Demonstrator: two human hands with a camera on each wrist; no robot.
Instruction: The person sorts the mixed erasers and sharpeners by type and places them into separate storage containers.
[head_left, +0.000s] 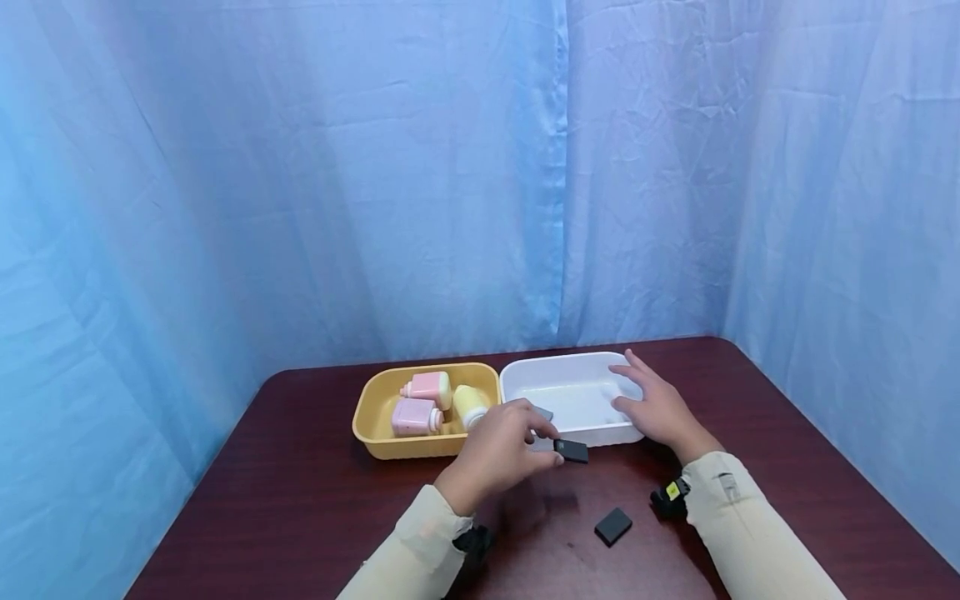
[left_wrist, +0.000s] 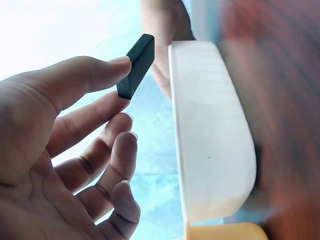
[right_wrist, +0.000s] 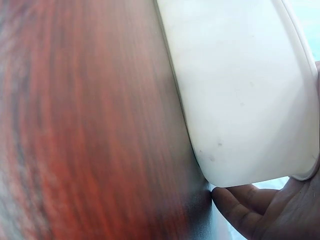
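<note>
My left hand (head_left: pixel 498 450) pinches a small flat black rectangular block (head_left: pixel 572 451) between thumb and fingers, just in front of the white tray (head_left: pixel 577 436). The left wrist view shows the block (left_wrist: pixel 137 67) held by its end, the other fingers loosely bent. At the tray's right end, my right hand (head_left: pixel 660 408) holds the rim, thumb over the inside. Some of its fingers (right_wrist: pixel 240 207) lie along the outer wall, low by the table. A second black block (head_left: pixel 613 527) rests on the table between the forearms. Inside the tray, a grey flat piece (head_left: pixel 543 412) is partly hidden behind my left hand.
Left of the white tray and against it stands a yellow tray (head_left: pixel 420 450). In it lie a pink bottle (head_left: pixel 427 386), a lilac bottle (head_left: pixel 415 417) and a yellow bottle (head_left: pixel 468 402). Blue curtains (head_left: pixel 450 183) hang behind the dark red table (head_left: pixel 300 500).
</note>
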